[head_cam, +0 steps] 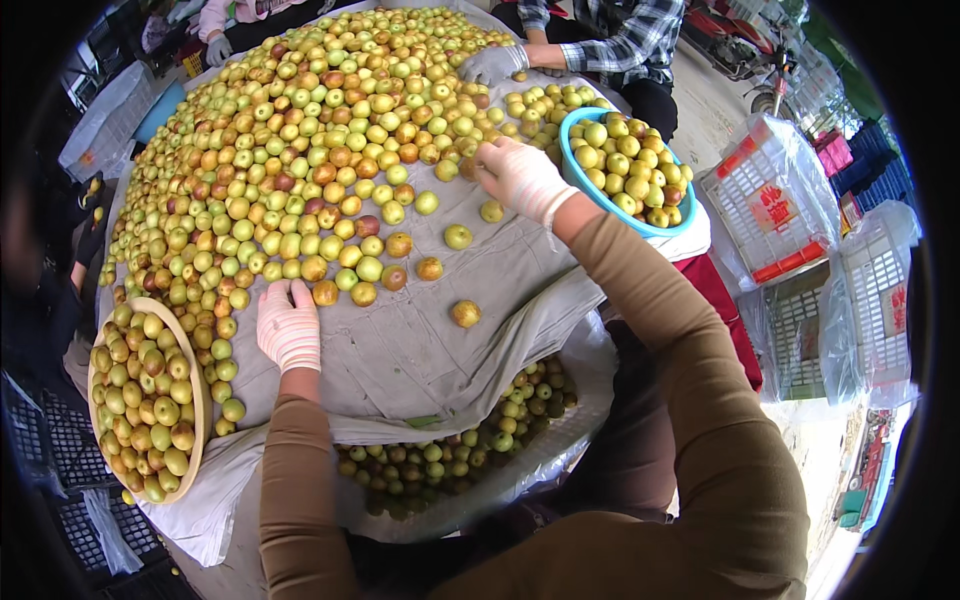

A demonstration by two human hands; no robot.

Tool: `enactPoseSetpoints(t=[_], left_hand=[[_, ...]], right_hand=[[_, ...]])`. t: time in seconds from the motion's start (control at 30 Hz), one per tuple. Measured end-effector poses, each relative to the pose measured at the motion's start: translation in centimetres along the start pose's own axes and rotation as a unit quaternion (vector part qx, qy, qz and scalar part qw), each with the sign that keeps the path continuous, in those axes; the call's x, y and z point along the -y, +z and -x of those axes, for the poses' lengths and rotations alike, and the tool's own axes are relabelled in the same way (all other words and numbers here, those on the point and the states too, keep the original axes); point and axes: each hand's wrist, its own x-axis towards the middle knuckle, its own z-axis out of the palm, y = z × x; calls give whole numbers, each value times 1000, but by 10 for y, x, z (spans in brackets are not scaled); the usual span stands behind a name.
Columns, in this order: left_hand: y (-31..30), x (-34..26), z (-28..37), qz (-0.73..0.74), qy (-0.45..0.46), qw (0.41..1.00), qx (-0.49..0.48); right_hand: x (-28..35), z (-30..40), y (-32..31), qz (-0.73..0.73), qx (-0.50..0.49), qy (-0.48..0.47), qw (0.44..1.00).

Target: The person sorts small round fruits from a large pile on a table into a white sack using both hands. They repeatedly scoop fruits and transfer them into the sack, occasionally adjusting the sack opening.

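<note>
A wide heap of yellow-green and reddish-brown jujubes covers most of the grey cloth before me. My left hand, in a pale striped glove, rests at the heap's near edge with its fingertips against the fruit. Its palm side is hidden. Farther right, my right hand, gloved alike, reaches with bent fingers to jujubes at the heap's right edge. Whether it grips one is hidden. Beside it stands a blue basin full of jujubes. A few single jujubes lie apart on the cloth between my hands.
A beige basin of jujubes stands at the left edge. Below the cloth's near edge, a plastic-lined container holds more. Across the heap, another person's grey-gloved hand touches fruit; another glove is at upper left. Plastic-wrapped crates stand right.
</note>
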Motion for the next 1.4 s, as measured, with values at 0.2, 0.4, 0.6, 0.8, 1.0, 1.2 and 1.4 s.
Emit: enactPoseSetpoints(t=[0.2,0.4,0.6,0.8,1.0,1.2,1.4], left_hand=[[-2,4,0,-15,-7,1000,11],[0,4,0,-10,-19,1000,17],[2,4,-1,2,-6,1000,10],[1,5,-1,-7,-10,1000,7],[1,5,-1,-8,-5,1000,-1],[-2,3,-1,-20,-17,999,21],[-2,8,-4,-32,-22,999,26]], right_hand=[[25,-54,58,37,184,92,978],[13,-69,51,12,85,123,989],[15,-89,82,5,193,174,966],[28,-48,54,-67,147,96,982],[-9,-97,57,-5,102,207,973],[-16,-128,72,-12,235,229,945],[10,-88,52,-229,277,323,875]])
